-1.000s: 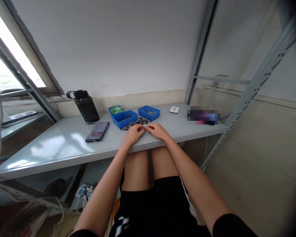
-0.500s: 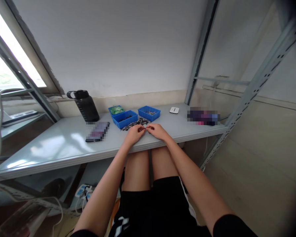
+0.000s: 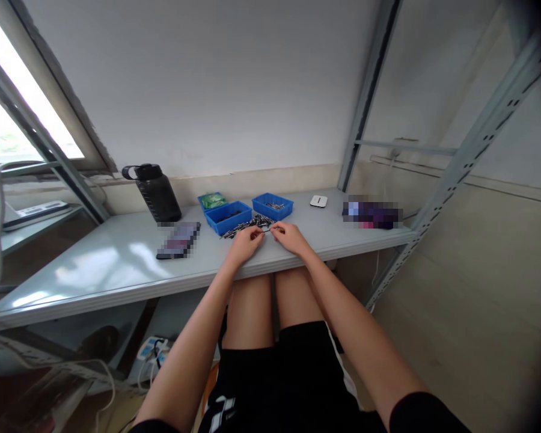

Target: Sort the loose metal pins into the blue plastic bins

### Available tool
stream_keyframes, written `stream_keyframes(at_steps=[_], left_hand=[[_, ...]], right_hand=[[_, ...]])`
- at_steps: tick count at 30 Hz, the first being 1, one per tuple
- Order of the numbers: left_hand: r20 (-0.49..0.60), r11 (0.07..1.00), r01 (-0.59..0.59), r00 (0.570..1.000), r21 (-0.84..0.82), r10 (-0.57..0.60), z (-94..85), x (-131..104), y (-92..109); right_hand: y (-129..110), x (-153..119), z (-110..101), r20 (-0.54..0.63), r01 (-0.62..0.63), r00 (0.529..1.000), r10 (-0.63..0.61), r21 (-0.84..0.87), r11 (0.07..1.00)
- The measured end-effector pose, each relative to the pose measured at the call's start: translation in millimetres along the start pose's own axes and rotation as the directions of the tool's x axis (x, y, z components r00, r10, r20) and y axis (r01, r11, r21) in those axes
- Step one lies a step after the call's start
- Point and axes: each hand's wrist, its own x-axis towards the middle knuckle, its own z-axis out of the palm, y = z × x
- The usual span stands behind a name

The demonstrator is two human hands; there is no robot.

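My left hand (image 3: 247, 245) and my right hand (image 3: 289, 238) are closed in pinches near the table's front edge, a small gap between them. A thin dark rod (image 3: 266, 231) spans the gap, its ends in the fingertips of both hands. Just behind lies a loose pile of small dark and silvery rod-like parts (image 3: 242, 227). A blue box (image 3: 229, 218) with dark contents stands behind my left hand. Another blue box (image 3: 273, 206) farther right holds silvery pieces. Behind the first box, a third blue container (image 3: 202, 204) holds something green.
On the table (image 3: 130, 264), a dark bottle (image 3: 160, 195) and a blurred phone-like item (image 3: 179, 240) stand and lie to the left. A small white square item (image 3: 318, 201) and a pixelated object (image 3: 372, 215) are at the right. Metal posts flank the table.
My hands have moved slightly apart, and the thin rod now shows between the fingertips. My right hand has shifted a little up and to the right.
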Motion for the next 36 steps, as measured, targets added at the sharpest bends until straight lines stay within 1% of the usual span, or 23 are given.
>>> stream_keyframes(at_steps=[9,16,22,25,28,31,34,36], left_hand=[[-0.025,1.0,0.006,1.0,-0.008,-0.006,2.2,0.4,-2.8],[-0.022,1.0,-0.005,1.0,-0.014,0.005,0.3,-0.2,-1.6],[-0.011,0.999,-0.031,0.999,-0.033,0.03,0.0,0.2,0.2],[-0.018,0.999,-0.031,0.999,-0.041,0.03,0.2,0.2,1.9],[-0.078,0.999,0.002,0.997,-0.043,-0.005,-0.1,-0.4,2.5],[-0.131,0.998,0.041,0.99,-0.048,-0.047,-0.1,-0.8,0.8],[-0.099,0.998,0.028,0.995,-0.054,-0.033,0.7,-0.2,-1.4],[-0.064,0.999,0.001,0.998,-0.054,-0.005,1.2,0.5,-1.9]], right_hand=[[-1.5,-0.2,0.2,0.031,-0.001,1.0,0.002,-0.012,1.0],[0.6,0.5,0.9,0.047,0.012,0.999,-0.01,-0.027,1.0],[-2.4,-0.8,1.3,0.128,0.084,0.989,-0.073,-0.077,0.993],[-3.8,-1.5,1.1,0.146,0.102,0.985,-0.09,-0.078,0.992],[-4.5,-1.8,0.5,0.127,0.087,0.989,-0.08,-0.049,0.995],[-4.3,-1.7,0.0,0.076,0.048,0.996,-0.048,-0.006,0.999],[-4.0,-1.3,-0.2,0.043,0.027,0.999,-0.028,0.029,0.999],[-4.2,-1.3,-0.3,0.052,0.025,0.998,-0.028,0.044,0.999]])
